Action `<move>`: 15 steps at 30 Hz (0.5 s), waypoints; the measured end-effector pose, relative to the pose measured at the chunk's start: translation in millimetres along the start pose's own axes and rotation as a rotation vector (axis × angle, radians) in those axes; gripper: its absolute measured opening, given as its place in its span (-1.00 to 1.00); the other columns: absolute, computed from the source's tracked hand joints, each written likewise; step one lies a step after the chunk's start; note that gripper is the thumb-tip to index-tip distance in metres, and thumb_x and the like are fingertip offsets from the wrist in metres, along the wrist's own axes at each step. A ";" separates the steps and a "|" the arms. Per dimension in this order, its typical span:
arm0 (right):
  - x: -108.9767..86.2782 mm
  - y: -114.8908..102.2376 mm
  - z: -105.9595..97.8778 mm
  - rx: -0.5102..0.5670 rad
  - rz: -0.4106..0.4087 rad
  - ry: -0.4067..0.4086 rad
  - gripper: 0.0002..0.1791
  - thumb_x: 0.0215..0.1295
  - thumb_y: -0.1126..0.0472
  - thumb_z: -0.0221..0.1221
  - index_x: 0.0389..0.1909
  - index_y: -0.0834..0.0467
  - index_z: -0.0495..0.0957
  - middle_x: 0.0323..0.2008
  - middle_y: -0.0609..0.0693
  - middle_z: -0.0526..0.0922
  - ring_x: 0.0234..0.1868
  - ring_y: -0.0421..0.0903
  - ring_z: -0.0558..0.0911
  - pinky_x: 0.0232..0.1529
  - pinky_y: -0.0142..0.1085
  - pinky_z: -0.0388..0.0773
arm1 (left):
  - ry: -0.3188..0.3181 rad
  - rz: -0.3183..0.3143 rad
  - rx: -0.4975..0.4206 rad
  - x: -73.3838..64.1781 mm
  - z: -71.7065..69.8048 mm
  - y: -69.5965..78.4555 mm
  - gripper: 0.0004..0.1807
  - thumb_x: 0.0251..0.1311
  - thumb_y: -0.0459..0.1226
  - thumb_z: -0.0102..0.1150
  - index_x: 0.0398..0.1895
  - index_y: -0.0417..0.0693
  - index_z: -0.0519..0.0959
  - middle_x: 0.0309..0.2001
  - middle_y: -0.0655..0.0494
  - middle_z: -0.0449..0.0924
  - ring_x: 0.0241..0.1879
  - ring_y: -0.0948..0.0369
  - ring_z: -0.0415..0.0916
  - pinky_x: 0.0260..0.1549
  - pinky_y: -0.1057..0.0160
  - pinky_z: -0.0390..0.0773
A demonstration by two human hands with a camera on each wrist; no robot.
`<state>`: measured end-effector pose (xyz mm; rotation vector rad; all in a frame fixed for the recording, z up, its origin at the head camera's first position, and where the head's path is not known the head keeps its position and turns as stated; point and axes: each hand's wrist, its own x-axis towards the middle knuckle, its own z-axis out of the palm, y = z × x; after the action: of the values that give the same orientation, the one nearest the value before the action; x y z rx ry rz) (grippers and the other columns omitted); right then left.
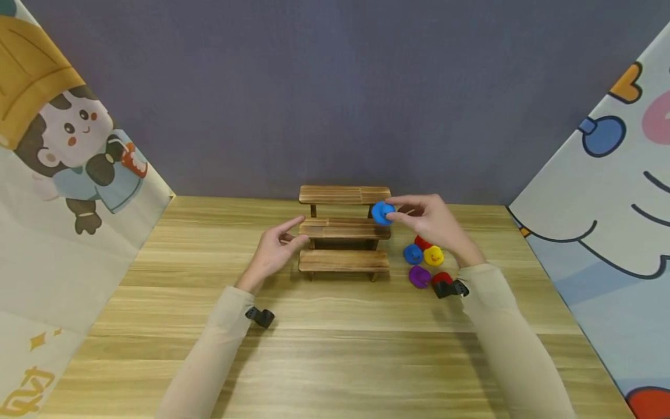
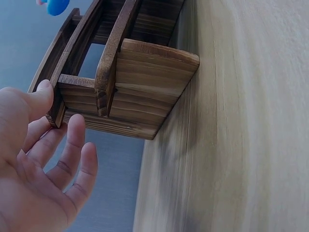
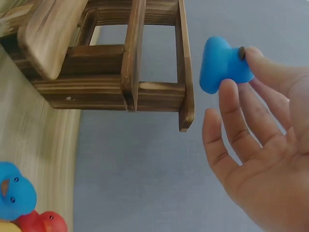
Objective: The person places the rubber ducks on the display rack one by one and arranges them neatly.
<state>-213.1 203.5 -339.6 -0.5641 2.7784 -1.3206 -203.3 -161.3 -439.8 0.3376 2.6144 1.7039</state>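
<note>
A blue rubber duck point(image 1: 382, 213) is pinched between the thumb and fingertips of my right hand point(image 1: 430, 220). The duck is raised beside the right end of a three-tier wooden shelf point(image 1: 343, 261), overlapping the middle and top tiers in the head view. In the right wrist view the held duck point(image 3: 219, 65) shows against the grey backdrop, apart from the shelf boards. At the shelf's left end is my left hand point(image 1: 273, 249). In the left wrist view its thumb point(image 2: 44, 92) and fingers lie on either side of a board's end, gripping it.
To the right of the shelf on the wood-grain table point(image 1: 335, 361) are another blue duck point(image 1: 412, 254), a yellow duck point(image 1: 433, 256), a purple duck point(image 1: 419, 277) and two red ducks, partly hidden. A grey backdrop point(image 1: 335, 105) stands behind, with printed panels at both sides.
</note>
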 end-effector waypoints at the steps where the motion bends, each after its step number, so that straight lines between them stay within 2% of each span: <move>1: 2.0 -0.4 1.5 0.004 -0.011 0.010 -0.60 0.47 -0.06 0.36 0.24 -0.04 0.73 0.16 0.01 0.79 -0.03 0.00 0.77 -0.04 -0.27 0.70 | 0.001 0.001 -0.001 0.3 0.2 -0.4 -0.38 0.46 -0.08 0.35 0.54 0.10 0.48 -0.08 -0.22 0.80 -0.10 -0.08 0.74 -0.16 0.15 0.72; 8: 14.7 -7.4 9.8 0.060 -0.072 0.057 -0.68 0.44 0.02 0.40 0.13 -0.02 0.77 0.06 -0.02 0.82 -0.03 0.00 0.75 -0.04 -0.36 0.68 | 0.003 0.011 0.000 2.2 1.7 -2.9 -0.38 0.46 -0.07 0.35 0.54 0.11 0.49 -0.08 -0.22 0.80 -0.11 -0.08 0.74 -0.15 0.13 0.71; 15: 27.4 -12.7 19.5 0.118 -0.111 0.075 -0.63 0.49 0.05 0.36 0.22 0.06 0.74 0.16 0.03 0.80 0.05 0.04 0.75 0.03 -0.36 0.68 | 0.002 0.016 0.005 1.9 2.5 -3.8 -0.38 0.46 -0.06 0.34 0.54 0.13 0.49 -0.06 -0.21 0.80 -0.09 -0.10 0.74 -0.15 0.13 0.71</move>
<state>-231.5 172.7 -338.7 -0.6843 2.7401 -1.5466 -205.5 -160.2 -444.0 0.3588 2.6249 1.7032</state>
